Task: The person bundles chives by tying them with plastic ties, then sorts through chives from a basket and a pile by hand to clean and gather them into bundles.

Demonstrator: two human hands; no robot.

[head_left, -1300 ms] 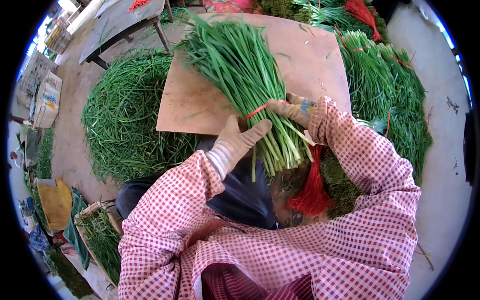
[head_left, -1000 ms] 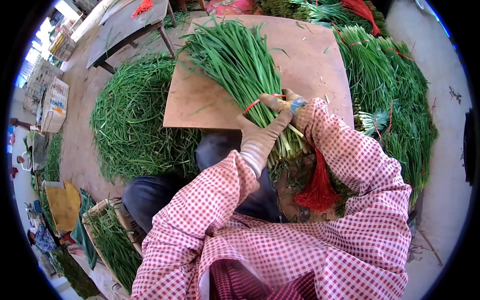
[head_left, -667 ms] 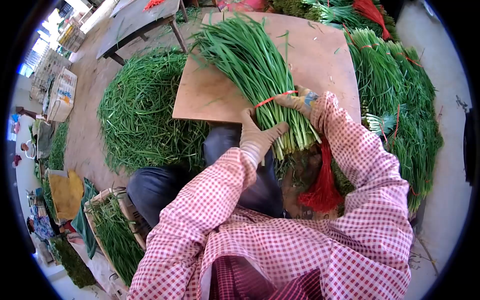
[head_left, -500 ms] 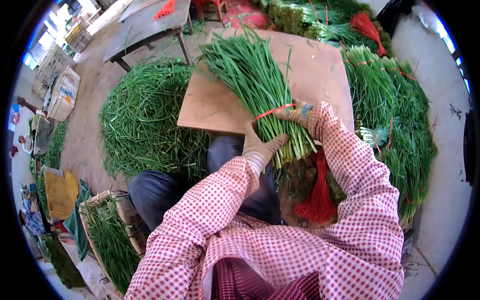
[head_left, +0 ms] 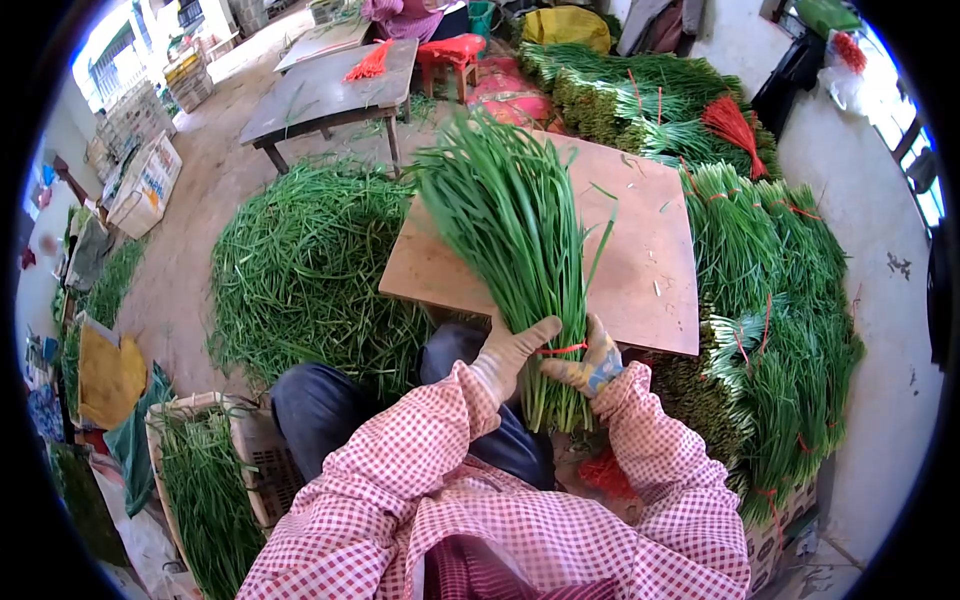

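A thick bunch of garlic chives (head_left: 515,230) leans over the board, its leafy tips away from me and its pale cut stems toward my lap. Around its lower part runs a red tie (head_left: 565,349). My gloved left hand (head_left: 510,357) grips the left side of the bunch, thumb across the stems just above the tie. On the right side, my gloved right hand (head_left: 592,365) is wrapped round the stems at the tie, with its thumb in front. The fingers behind the bunch are hidden. Beneath the leaves lies a tan board (head_left: 645,260).
Loose green leaves (head_left: 305,260) are heaped left of the board. Tied bunches (head_left: 775,240) are stacked at the right, and red strands (head_left: 733,135) lie on those behind. A crate (head_left: 250,455) of greens stands at lower left. A grey table (head_left: 335,95) and red stool (head_left: 450,62) are farther back.
Both hands have drawn the bunch closer to my body, past the board's near edge, and its stems point more straight toward me. My view has tilted up, showing more of the background.
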